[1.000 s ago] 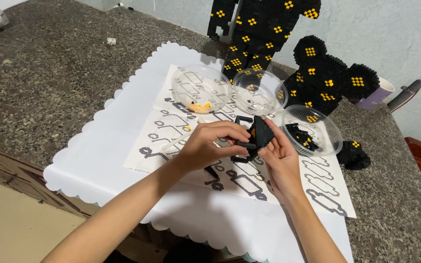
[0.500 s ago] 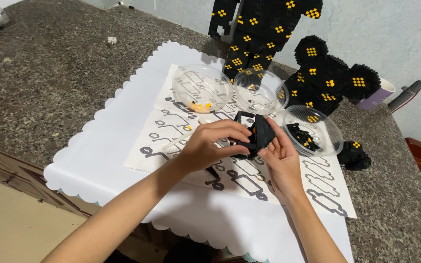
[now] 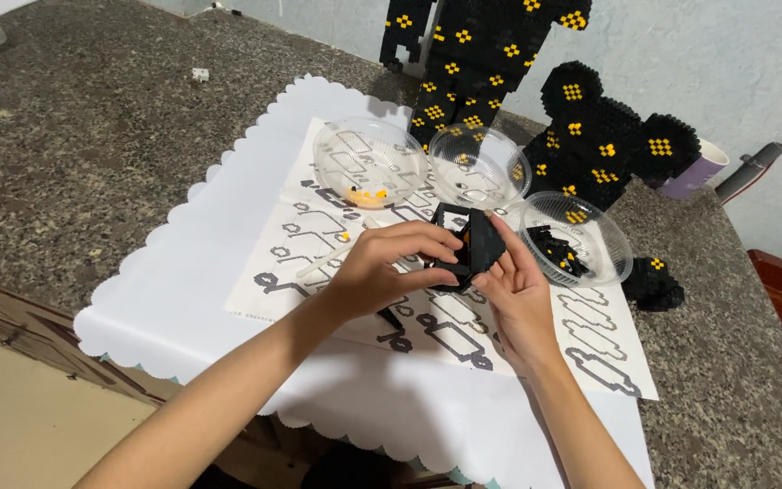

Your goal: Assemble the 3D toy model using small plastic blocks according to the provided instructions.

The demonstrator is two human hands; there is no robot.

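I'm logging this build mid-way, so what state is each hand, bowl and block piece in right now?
left hand: grip closed on the black block piece
right hand: supporting the same piece from the right
left bowl: upright, a few orange bits inside
middle bowl: upright, nearly empty
right bowl: upright, holding black bits
instruction sheet: lying flat
tall block figure: standing

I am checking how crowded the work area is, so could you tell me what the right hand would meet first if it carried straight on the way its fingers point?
The right hand points up and slightly left, so beyond the black block piece it holds, it would probably meet the middle clear bowl first, though depth is unclear.
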